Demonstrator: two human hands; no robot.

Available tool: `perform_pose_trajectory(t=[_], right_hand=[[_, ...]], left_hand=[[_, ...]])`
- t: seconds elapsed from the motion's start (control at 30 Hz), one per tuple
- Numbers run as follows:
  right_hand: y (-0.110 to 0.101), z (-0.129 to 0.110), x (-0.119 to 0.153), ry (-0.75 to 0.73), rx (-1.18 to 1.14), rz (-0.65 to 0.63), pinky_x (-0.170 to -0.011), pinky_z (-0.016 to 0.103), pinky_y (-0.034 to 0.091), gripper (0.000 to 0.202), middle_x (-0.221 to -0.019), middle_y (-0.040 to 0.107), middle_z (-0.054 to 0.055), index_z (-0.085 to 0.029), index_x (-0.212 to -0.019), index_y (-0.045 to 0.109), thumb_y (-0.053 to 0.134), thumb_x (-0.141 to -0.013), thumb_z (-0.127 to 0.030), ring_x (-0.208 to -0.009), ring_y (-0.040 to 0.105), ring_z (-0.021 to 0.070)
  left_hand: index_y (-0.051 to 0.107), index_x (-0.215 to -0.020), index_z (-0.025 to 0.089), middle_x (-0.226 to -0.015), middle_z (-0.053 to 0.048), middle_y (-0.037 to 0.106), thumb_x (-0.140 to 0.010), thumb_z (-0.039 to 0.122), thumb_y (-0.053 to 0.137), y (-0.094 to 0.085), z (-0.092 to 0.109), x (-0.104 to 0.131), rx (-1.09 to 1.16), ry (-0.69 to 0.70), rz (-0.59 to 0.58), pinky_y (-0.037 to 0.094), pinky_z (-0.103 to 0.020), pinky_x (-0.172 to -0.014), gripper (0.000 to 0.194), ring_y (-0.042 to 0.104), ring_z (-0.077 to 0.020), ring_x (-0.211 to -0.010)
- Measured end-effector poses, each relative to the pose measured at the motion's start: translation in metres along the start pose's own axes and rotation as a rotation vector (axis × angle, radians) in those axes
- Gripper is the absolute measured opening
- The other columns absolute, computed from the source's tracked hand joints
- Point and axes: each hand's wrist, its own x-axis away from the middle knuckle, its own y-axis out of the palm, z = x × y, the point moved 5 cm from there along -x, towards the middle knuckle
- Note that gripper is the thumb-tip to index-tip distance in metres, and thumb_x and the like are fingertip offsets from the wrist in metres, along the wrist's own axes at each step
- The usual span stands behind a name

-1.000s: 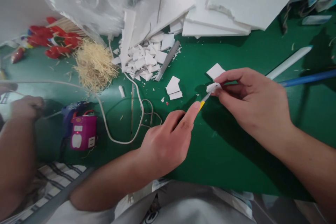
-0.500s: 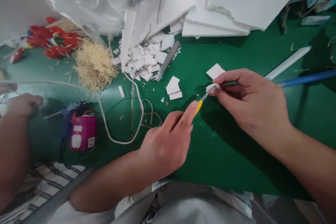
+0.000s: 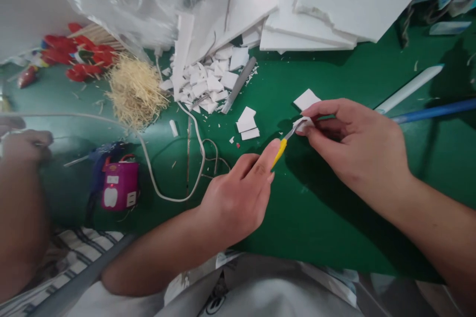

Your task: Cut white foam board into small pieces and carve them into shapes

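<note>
My left hand (image 3: 238, 193) is closed around a yellow-handled craft knife (image 3: 279, 153), its metal blade pointing up and to the right. The blade meets a small white foam piece (image 3: 302, 124), pinched between the thumb and fingertips of my right hand (image 3: 357, 143). Part of that piece is hidden by the fingers. Just behind it a flat white foam square (image 3: 306, 98) lies on the green table (image 3: 275, 237). Left of the knife are a few small cut foam pieces (image 3: 247, 121) and tiny scraps.
A heap of foam bits (image 3: 208, 81) lies beside a grey stick (image 3: 240, 84), below large white foam boards (image 3: 334, 0). A white cable (image 3: 163, 199) loops near a purple box (image 3: 119, 185). Straw-like fibres (image 3: 136, 91) and another person's hand (image 3: 28, 144) are at left.
The knife blade and foam piece stay in contact, with only slight hand movement. The whole view has shifted a little. The other person's hand at left has moved slightly left.
</note>
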Motion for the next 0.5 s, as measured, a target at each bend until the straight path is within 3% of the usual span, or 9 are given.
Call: perform_pose_trajectory(t=[0.27,0.5], right_hand=[[-0.0028,-0.0011,-0.0050,0.146,-0.071,0.050,-0.068,0.033,0.062,0.012,-0.079,0.077,-0.003,-0.028,-0.084,0.073,0.077,-0.077,-0.018,-0.073,0.076,0.0199],[-0.0037,-0.0024,-0.0065,0.098,-0.018,0.064,-0.066,0.032,0.060,0.016,-0.079,0.077,-0.002,-0.026,-0.084,0.072,0.079,-0.078,-0.014,-0.070,0.076,0.0187]], left_hand=[[0.049,-0.141,0.004,-0.106,-0.008,0.079,-0.108,0.014,0.044,0.0005,0.0022,0.0020,-0.046,-0.002,-0.003,0.053,-0.017,-0.051,0.035,0.074,-0.0107,-0.086],[0.050,-0.140,0.003,-0.111,-0.009,0.079,-0.107,0.012,0.044,-0.0002,0.0023,0.0004,-0.034,0.029,0.007,0.055,-0.018,-0.053,0.034,0.073,-0.0112,-0.087]])
